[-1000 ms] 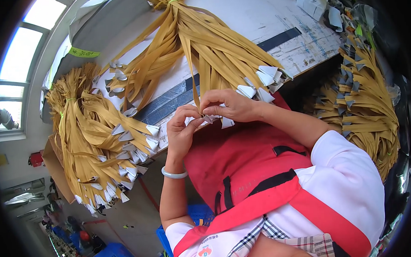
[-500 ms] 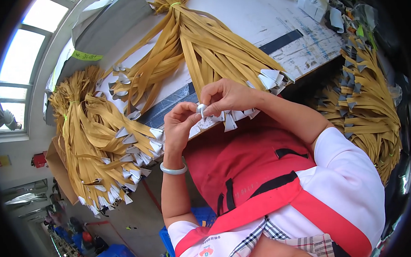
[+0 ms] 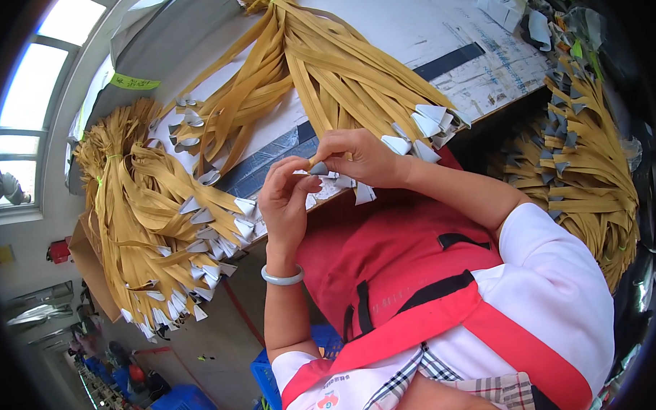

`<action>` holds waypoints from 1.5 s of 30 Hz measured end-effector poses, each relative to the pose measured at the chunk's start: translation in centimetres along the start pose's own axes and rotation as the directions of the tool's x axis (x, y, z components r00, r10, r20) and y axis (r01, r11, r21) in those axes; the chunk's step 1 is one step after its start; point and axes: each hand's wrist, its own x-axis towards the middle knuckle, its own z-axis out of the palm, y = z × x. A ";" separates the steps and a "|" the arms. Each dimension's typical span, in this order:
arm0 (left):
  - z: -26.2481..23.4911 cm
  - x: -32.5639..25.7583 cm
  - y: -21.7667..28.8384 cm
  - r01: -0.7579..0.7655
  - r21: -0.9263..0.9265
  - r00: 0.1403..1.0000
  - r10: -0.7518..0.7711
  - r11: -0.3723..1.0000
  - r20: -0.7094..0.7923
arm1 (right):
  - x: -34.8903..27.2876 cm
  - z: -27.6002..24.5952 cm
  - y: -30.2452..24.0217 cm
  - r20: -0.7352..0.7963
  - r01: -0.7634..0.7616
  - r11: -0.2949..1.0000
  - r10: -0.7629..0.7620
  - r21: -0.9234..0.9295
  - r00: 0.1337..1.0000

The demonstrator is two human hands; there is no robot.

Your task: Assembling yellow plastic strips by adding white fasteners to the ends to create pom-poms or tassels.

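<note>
My left hand [image 3: 284, 199] and my right hand [image 3: 362, 157] meet in front of my chest at the table's near edge. Between their fingertips is the end of a mustard-yellow zipper strip with a grey tip [image 3: 319, 168]. My right thumb and forefinger pinch it. The curled fingers of my left hand touch it from the other side, thumb a little apart from forefinger. Just beyond spreads a tied bundle of zipper strips [image 3: 345, 74] with white and grey tips. A second bundle [image 3: 144, 204] hangs over the table's left edge.
The white table [image 3: 408, 29] has dark tape across it. Grey sheeting [image 3: 171, 48] stands at the back left. More strips [image 3: 587, 181] with grey tips hang at the right. Below are a blue crate [image 3: 325, 342] and a cardboard box [image 3: 95, 271].
The grey tip has turned between my fingers and shows more of its side. My left thumb has loosened from it, and the left wrist has shifted slightly right.
</note>
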 end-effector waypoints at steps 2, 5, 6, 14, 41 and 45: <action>-0.6 0.2 -0.2 -0.072 0.082 0.990 0.061 0.994 0.129 | -0.1 0.2 -0.8 0.066 -0.292 0.933 0.285 0.210 0.956; -0.7 0.0 0.3 -0.224 0.413 0.968 0.152 0.883 0.202 | -0.1 -0.1 -0.8 0.125 -0.433 0.828 0.417 0.356 0.900; -0.5 -0.2 -0.2 -0.220 0.412 0.969 0.148 0.884 0.199 | -0.2 0.2 -1.0 0.128 -0.383 0.909 0.366 0.162 0.922; -9.5 2.1 1.1 -0.120 0.288 0.791 0.267 0.950 -0.550 | 2.6 -3.5 -1.3 -0.153 -0.291 0.945 0.312 0.148 0.937; 0.3 2.3 -4.0 0.096 -0.163 0.968 -0.054 0.982 0.245 | 4.4 -4.5 -0.1 0.482 -0.407 0.913 0.345 0.026 0.805; 0.3 3.1 -3.8 0.226 -0.267 0.962 -0.170 0.937 0.215 | 5.4 -5.0 -0.2 0.489 -0.493 0.870 0.422 0.018 0.763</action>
